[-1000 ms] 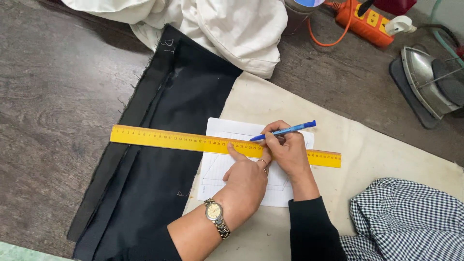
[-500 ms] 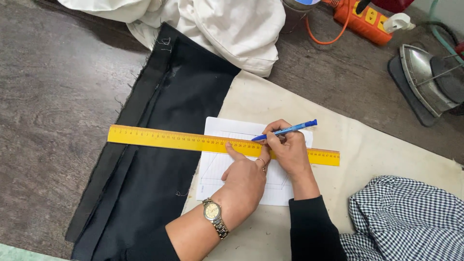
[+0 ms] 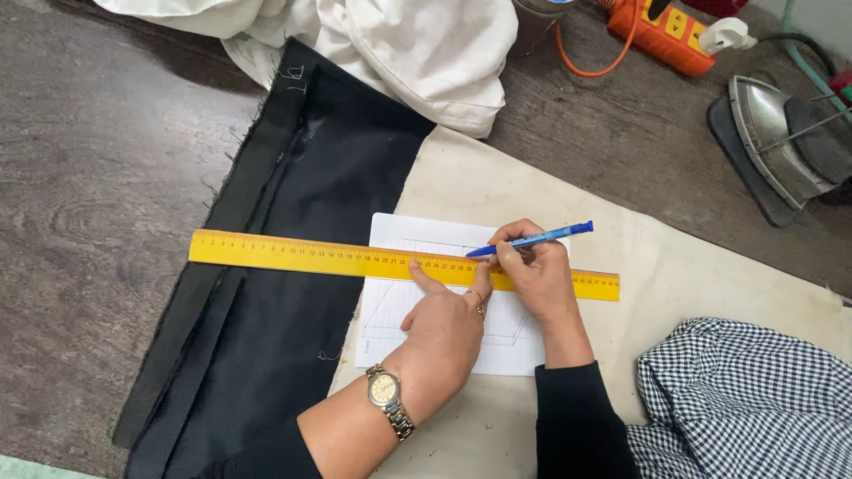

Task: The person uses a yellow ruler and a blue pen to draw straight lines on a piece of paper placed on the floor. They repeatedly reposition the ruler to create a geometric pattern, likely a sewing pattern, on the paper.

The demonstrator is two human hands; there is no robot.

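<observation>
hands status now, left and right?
Left hand: open, fingers pressing the yellow ruler onto the white paper.
Right hand: closed on the blue pen.

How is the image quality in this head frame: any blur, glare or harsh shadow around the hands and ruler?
Head view: sharp and evenly lit; the yellow ruler shows crisp markings. The left hand and right hand with the blue pen cast only soft shadows on the white paper. Mild sheen on the metal iron; the black fabric loses detail.
</observation>
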